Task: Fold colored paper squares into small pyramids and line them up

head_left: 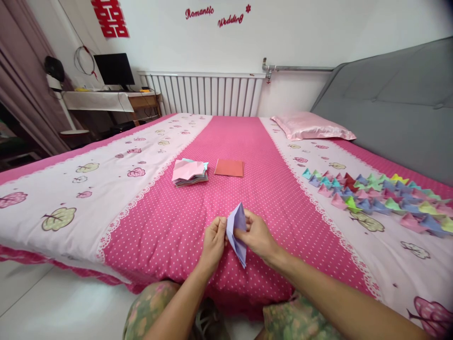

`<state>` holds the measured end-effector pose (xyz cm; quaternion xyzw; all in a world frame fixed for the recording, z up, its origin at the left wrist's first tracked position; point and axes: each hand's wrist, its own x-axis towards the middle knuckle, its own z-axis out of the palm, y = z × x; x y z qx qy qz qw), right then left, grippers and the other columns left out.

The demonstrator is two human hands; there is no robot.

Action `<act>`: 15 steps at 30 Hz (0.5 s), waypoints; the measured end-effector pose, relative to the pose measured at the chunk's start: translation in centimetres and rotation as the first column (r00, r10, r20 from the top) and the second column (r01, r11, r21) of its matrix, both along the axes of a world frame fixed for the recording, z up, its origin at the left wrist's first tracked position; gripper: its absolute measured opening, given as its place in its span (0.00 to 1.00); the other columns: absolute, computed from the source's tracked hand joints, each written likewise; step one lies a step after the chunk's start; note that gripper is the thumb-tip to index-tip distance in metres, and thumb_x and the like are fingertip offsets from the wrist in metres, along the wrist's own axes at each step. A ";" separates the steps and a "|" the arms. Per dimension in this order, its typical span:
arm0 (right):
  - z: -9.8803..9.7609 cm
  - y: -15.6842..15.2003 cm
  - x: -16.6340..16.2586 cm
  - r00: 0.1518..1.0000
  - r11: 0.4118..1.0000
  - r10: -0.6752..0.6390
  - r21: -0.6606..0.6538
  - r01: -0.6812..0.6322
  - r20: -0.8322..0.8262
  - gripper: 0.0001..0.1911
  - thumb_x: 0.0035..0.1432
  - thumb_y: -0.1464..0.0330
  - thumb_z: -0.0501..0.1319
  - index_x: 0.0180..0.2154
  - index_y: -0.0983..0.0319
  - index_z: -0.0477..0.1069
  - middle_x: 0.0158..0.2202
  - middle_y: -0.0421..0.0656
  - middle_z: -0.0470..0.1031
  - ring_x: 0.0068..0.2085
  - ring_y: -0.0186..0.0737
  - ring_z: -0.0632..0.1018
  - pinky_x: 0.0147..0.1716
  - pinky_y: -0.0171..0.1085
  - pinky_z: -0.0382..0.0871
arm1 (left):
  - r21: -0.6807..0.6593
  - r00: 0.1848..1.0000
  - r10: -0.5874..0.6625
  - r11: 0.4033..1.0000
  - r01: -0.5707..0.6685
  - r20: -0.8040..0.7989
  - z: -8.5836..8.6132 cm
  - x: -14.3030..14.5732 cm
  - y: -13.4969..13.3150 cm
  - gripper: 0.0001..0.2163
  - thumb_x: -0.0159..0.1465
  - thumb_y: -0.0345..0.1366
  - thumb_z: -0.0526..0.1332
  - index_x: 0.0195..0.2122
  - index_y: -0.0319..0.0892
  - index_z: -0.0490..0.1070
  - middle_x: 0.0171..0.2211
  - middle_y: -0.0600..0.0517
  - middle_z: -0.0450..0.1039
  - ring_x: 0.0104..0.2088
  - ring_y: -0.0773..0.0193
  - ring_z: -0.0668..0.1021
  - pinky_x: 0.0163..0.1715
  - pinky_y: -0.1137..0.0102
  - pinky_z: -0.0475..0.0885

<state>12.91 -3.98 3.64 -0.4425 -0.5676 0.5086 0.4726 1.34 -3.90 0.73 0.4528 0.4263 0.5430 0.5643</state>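
A lavender paper piece (238,231), folded to a pointed diamond shape, is held upright over the near edge of the pink dotted bedspread (240,141). My left hand (213,244) pinches its left side and my right hand (257,234) grips its right side, fingers closed on the paper. Farther up the bed lie a stack of coloured paper sheets (190,171) and a single orange-red sheet (229,167).
Several folded paper boats (375,198) in many colours lie in rows on the bed's right side. A pink pillow (311,126) rests near the grey headboard (396,104). A radiator (205,94) and a desk with a monitor (113,69) stand at the back wall.
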 end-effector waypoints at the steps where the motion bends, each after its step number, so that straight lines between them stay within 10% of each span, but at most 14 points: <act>1: -0.1 -0.1 -0.1 0.999 1.000 -0.029 0.012 0.028 0.030 0.11 0.43 0.72 0.60 0.33 0.64 0.66 0.29 0.42 0.74 0.28 0.36 0.75 0.29 0.34 0.69 | 0.024 1.000 -0.002 1.000 0.003 -0.024 0.0 0.0 -0.1 0.17 0.57 0.48 0.55 0.21 0.40 0.60 0.14 0.60 0.54 0.15 0.75 0.57 0.17 0.77 0.53; 8: -0.6 -0.2 0.0 0.953 0.972 -0.209 0.156 0.177 0.220 0.14 0.44 0.70 0.59 0.37 0.63 0.72 0.33 0.45 0.76 0.33 0.41 0.76 0.33 0.36 0.69 | 0.087 0.999 -0.047 0.995 0.048 -0.006 -0.3 0.3 -0.6 0.18 0.61 0.47 0.49 0.39 0.40 0.70 0.35 0.50 0.72 0.35 0.64 0.72 0.36 0.71 0.65; 15: 0.5 0.1 0.7 0.842 0.890 -0.413 0.351 0.292 0.347 0.14 0.48 0.73 0.54 0.36 0.61 0.73 0.35 0.44 0.75 0.35 0.39 0.75 0.35 0.35 0.67 | -0.036 0.913 -0.215 0.970 0.241 0.346 -0.1 0.9 -1.0 0.29 0.54 0.49 0.57 0.54 0.42 0.59 0.53 0.44 0.63 0.49 0.53 0.68 0.48 0.62 0.62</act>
